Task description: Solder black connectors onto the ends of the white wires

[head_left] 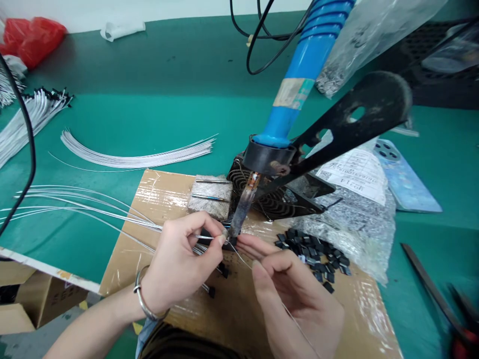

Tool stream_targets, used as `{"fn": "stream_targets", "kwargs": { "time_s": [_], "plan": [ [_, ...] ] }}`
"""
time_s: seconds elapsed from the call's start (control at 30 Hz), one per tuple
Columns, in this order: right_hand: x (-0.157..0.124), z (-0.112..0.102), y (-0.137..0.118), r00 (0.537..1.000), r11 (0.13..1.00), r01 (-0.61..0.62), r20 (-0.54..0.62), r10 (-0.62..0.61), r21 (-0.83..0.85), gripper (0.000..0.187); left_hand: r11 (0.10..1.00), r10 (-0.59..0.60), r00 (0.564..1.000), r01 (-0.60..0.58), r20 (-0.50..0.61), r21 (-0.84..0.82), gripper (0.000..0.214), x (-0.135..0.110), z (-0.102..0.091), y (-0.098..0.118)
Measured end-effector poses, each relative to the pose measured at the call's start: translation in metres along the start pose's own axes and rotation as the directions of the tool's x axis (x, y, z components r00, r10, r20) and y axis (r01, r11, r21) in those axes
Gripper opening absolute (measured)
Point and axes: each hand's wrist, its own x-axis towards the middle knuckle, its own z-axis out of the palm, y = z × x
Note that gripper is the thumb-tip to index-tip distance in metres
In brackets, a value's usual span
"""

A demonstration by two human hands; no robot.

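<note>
While the left hand [179, 264] pinches a silver wire [209, 237] in narrow fingers at the soldering iron tip [234, 224], the right hand [295, 294] pinches a second thin wire [239, 255] just beside it. Capped leads [37, 119] lie bundled far left; bare wires [138, 159] and black components [314, 254] lie unjoined.

A slim, polished silver bangle [143, 299] circles the wrist just behind the left hand [183, 264], at about seven o'clock in the view, and the left forearm [93, 334] beyond it is bare. At six o'clock, along the lower edge, sits a dark garment [187, 347] with fine ribbing, and a strip of pale blue cloth [145, 339] shows just beside it.
</note>
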Motion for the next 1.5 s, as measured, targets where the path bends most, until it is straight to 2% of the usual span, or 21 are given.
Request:
{"fn": "stream_targets", "kwargs": {
  "time_s": [1.33,1.5],
  "plan": [
    [-0.0007,-0.0012,0.003,0.999,0.997,0.037,0.005,-0.037,-0.068,0.027,0.999,-0.031,0.999,0.031,0.008,-0.013,0.008,-0.0009,-0.0002,-0.0023],
    [-0.0017,-0.0001,0.0025,1.0,0.999,0.008,-0.011,-0.008,-0.034,0.026,0.999,-0.037,0.999,0.037,0.011,-0.007,0.008,-0.0014,-0.0003,-0.0033]
  ]
}}
